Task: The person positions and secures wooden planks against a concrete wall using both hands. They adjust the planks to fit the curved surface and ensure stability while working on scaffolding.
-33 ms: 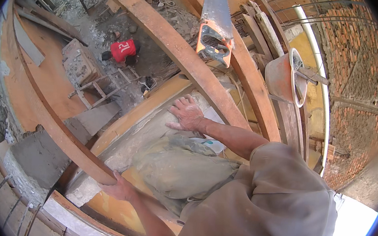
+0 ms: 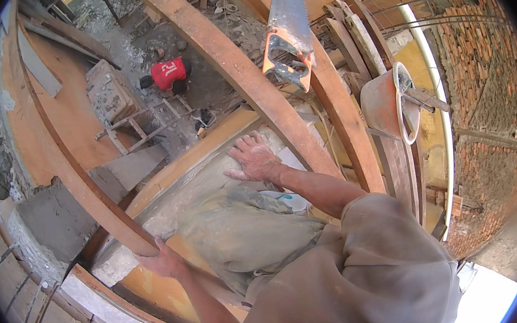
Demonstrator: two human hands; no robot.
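fingers of the left hand (image 2: 166, 261) are closed on the end of a curved beam (image 2: 81, 188) at seven o'clock; the right hand (image 2: 256, 157) is spread on a ledge (image 2: 209, 172), grasping nothing. at twelve o'clock a saw (image 2: 289, 18) is seen unheld. the beam seems not yet released; what remains cannot be told.

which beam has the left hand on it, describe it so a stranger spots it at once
Start from the person in the red shirt below. In the picture, left of them, a long brown beam curves down to the left hand. Unlike the other brown beams, it has a hand at its near end.
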